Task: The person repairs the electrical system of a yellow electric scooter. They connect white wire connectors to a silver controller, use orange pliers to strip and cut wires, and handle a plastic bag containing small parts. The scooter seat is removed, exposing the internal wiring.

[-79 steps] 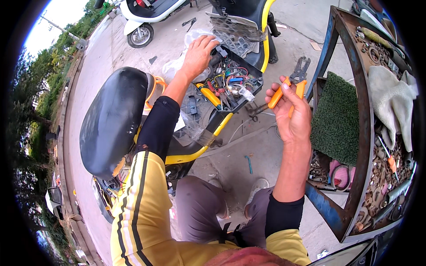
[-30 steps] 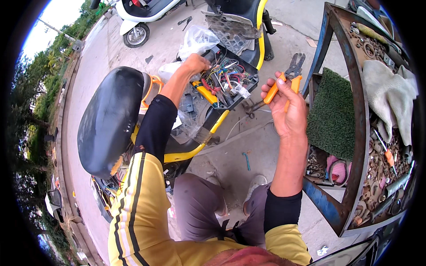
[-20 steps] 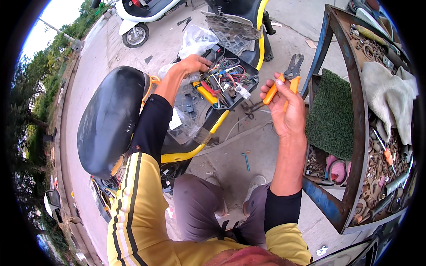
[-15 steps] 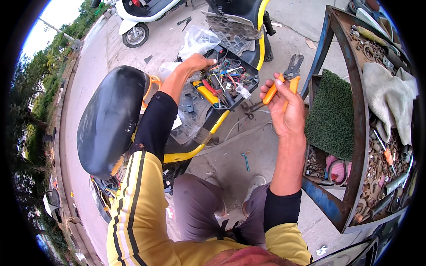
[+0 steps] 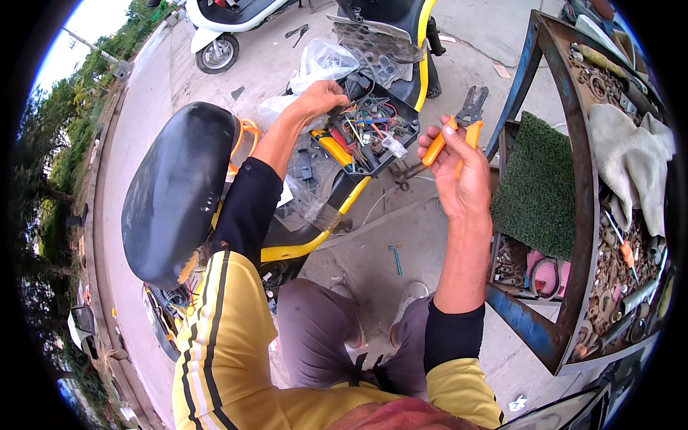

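My left hand [image 5: 319,100] has its curled fingers in the far left part of a black box [image 5: 408,112] on the yellow-and-black scooter [image 5: 346,201]; what they grip is hidden. Inside are tangled wires, small tools and a yellow-handled tool [image 5: 332,147]. A crumpled clear plastic bag [image 5: 322,61] sits just beyond that hand. My right hand [image 5: 459,168], to the right of the box, is closed round orange-handled pliers [image 5: 471,107], their dark jaws pointing up.
At left is the black scooter seat [image 5: 172,190]. At right stands a rusty metal cart [image 5: 585,179] with green turf [image 5: 534,186], a cloth [image 5: 627,158], hardware and a screwdriver [image 5: 626,249]. A white scooter [image 5: 208,29] stands beyond; a teal tool [image 5: 396,260] lies on the ground.
My left hand has come down from spread fingers over the bag into the box, then shifted slightly toward its far side. My right hand still holds the pliers, a little further left.
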`<control>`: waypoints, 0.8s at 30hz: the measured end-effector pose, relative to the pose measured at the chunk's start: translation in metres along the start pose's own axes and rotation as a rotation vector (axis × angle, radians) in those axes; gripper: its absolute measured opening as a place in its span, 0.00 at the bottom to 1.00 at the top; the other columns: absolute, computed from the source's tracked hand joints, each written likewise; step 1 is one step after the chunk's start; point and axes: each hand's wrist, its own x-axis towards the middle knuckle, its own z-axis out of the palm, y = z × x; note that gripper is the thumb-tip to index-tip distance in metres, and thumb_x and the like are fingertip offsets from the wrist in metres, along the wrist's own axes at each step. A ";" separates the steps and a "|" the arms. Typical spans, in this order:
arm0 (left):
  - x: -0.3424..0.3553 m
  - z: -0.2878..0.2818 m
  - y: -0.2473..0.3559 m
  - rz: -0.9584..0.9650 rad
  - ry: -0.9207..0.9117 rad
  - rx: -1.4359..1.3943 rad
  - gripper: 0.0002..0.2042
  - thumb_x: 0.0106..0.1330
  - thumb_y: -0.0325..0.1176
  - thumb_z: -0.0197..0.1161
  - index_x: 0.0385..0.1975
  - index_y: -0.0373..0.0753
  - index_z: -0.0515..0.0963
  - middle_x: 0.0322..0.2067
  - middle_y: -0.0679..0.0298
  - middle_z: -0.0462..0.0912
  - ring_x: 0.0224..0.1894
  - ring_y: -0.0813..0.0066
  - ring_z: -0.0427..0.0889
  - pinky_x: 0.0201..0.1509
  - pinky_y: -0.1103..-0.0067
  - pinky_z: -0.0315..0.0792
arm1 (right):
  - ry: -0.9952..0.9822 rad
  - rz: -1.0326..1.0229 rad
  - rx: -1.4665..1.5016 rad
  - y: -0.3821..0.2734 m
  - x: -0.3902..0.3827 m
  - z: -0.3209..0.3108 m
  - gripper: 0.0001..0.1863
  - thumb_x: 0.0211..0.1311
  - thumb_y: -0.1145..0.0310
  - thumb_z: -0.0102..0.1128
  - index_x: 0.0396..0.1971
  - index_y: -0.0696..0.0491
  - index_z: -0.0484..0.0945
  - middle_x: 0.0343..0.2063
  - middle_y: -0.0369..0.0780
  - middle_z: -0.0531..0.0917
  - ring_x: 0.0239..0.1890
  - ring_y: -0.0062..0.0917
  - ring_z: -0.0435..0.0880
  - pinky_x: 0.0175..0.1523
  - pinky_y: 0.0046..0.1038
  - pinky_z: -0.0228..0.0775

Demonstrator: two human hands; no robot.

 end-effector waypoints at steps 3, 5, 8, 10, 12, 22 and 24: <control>-0.006 -0.010 -0.002 0.106 0.027 -0.178 0.15 0.64 0.28 0.67 0.49 0.31 0.80 0.44 0.57 0.88 0.49 0.70 0.82 0.62 0.74 0.68 | 0.006 0.006 -0.009 0.001 0.001 0.001 0.21 0.72 0.67 0.61 0.60 0.59 0.71 0.45 0.45 0.81 0.46 0.34 0.84 0.52 0.36 0.79; -0.007 -0.016 -0.002 0.178 0.084 -0.295 0.19 0.65 0.26 0.67 0.55 0.29 0.76 0.48 0.53 0.88 0.52 0.68 0.83 0.67 0.74 0.67 | 0.010 0.012 0.000 0.001 -0.002 0.006 0.21 0.72 0.68 0.61 0.60 0.59 0.71 0.43 0.44 0.81 0.44 0.31 0.85 0.49 0.33 0.80; -0.007 -0.020 0.019 0.293 0.204 -0.429 0.25 0.67 0.27 0.67 0.63 0.25 0.73 0.51 0.49 0.87 0.58 0.66 0.83 0.69 0.72 0.67 | 0.006 0.001 0.016 -0.002 -0.003 0.006 0.20 0.72 0.69 0.61 0.59 0.58 0.71 0.42 0.43 0.82 0.42 0.29 0.86 0.47 0.31 0.81; -0.029 -0.015 0.054 0.356 0.350 -0.184 0.21 0.68 0.26 0.66 0.59 0.28 0.77 0.49 0.50 0.88 0.56 0.64 0.83 0.67 0.71 0.69 | 0.013 -0.014 0.034 -0.005 -0.004 0.000 0.18 0.71 0.70 0.62 0.58 0.57 0.72 0.40 0.42 0.82 0.40 0.29 0.86 0.45 0.31 0.81; -0.065 -0.007 0.092 0.565 0.558 0.102 0.17 0.68 0.25 0.65 0.55 0.31 0.81 0.46 0.52 0.88 0.52 0.63 0.84 0.62 0.70 0.72 | -0.001 -0.002 0.045 -0.001 -0.002 0.002 0.18 0.71 0.69 0.62 0.57 0.56 0.73 0.40 0.42 0.83 0.40 0.30 0.86 0.46 0.32 0.81; -0.157 0.089 0.319 1.626 0.711 0.183 0.13 0.61 0.26 0.70 0.45 0.35 0.83 0.35 0.57 0.85 0.38 0.54 0.84 0.42 0.68 0.78 | -0.028 0.002 0.057 0.004 -0.004 0.003 0.14 0.71 0.71 0.61 0.54 0.55 0.74 0.39 0.41 0.82 0.40 0.29 0.85 0.44 0.32 0.81; -0.165 0.082 0.345 1.692 0.536 0.136 0.13 0.64 0.26 0.66 0.47 0.32 0.80 0.39 0.52 0.85 0.43 0.55 0.85 0.48 0.68 0.79 | -0.032 0.004 0.058 0.001 -0.005 -0.003 0.14 0.71 0.71 0.62 0.53 0.55 0.74 0.39 0.41 0.82 0.40 0.30 0.85 0.44 0.32 0.81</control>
